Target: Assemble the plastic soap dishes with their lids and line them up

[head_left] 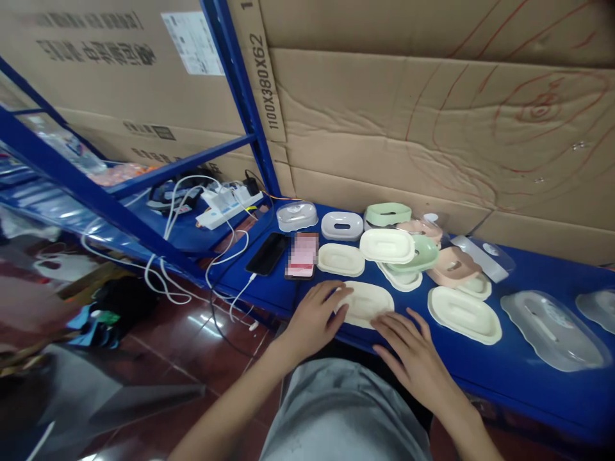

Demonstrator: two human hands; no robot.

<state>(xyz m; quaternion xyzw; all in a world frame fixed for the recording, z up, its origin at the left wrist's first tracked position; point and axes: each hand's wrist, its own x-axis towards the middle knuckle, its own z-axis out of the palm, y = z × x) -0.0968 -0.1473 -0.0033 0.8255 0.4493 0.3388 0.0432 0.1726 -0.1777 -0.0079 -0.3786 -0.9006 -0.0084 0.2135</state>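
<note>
Creased, matte cardboard (346, 105) rises behind a smooth blue shelf (500, 374); near its front edge, between the left hand (313, 318) and right hand (409, 347), lies a cream oval tray (368, 302) with a recessed middle; both hands touch its rim, thumbs and fingers apart; fingertips hide parts of that rim; a glossy clear cover (598, 306) is cut off at far right; the phone's (302, 256) screen is blurred.
</note>
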